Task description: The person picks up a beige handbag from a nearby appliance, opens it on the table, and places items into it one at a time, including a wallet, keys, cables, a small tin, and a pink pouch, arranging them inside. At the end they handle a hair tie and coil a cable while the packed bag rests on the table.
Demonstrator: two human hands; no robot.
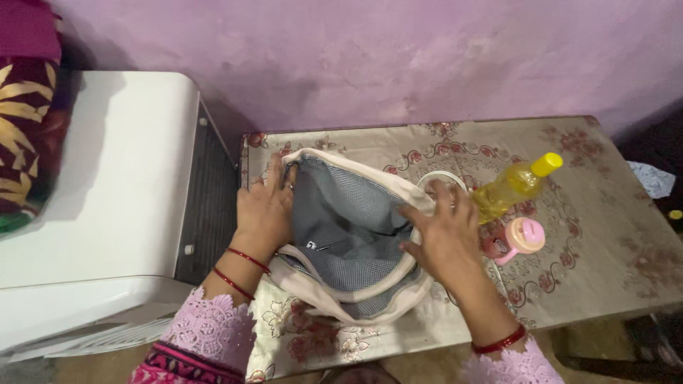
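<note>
A cream bag [324, 295] with a grey mesh lining [348, 224] lies open on a small table [605, 235] covered with a floral cloth. My left hand [265, 210] grips the bag's left rim and holds it apart. My right hand [445, 238] presses on the bag's right rim, fingers spread. Red bangles circle both wrists. Just right of my right hand lie a yellow bottle [514, 185] with a yellow cap and a small pink lidded cup [519, 238]. A white round rim [441, 178] peeks out behind the bag.
A white appliance [107, 199] stands against the table's left edge, with folded patterned fabric [28, 128] beyond it. A purple wall [398, 64] backs the table. A crumpled pale cloth [651, 179] lies past the right edge.
</note>
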